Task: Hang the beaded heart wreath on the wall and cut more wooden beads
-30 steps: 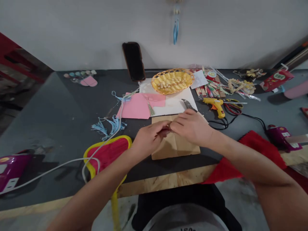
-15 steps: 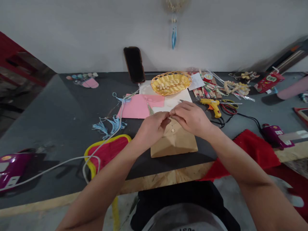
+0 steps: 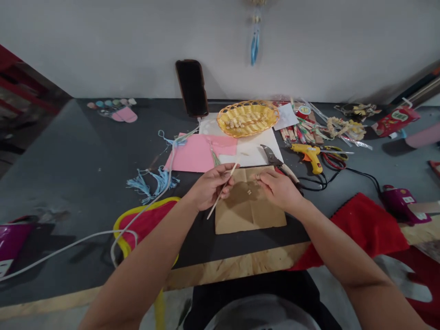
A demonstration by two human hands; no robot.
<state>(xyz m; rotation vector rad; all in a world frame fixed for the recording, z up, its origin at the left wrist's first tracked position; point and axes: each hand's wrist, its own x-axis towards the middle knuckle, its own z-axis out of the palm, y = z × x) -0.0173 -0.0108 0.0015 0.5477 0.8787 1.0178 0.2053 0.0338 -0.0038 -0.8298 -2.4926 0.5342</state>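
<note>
My left hand (image 3: 213,185) is closed round a thin pale wooden stick (image 3: 220,195), which slants from upper right to lower left across its fingers. A short way to the right, my right hand (image 3: 277,187) is pinched over a brown cardboard sheet (image 3: 247,213); whatever may sit between its fingertips is too small to make out. Two or so tiny pale bits (image 3: 249,192) lie on the cardboard between the hands. Just beyond the right hand rest pruning shears (image 3: 273,156), partly hidden by it. Both hands are apart from each other.
Behind the hands are a yellow woven basket (image 3: 247,118), pink paper (image 3: 192,153) and a propped phone (image 3: 191,88). A yellow glue gun (image 3: 311,156) and red cloth (image 3: 364,224) lie right. Blue tassels (image 3: 153,183) and a white cable (image 3: 92,234) are left.
My hands have moved apart from their joined pinch. The left hand now shows the stick clearly, and the pruning shears and more of the cardboard have come into sight.
</note>
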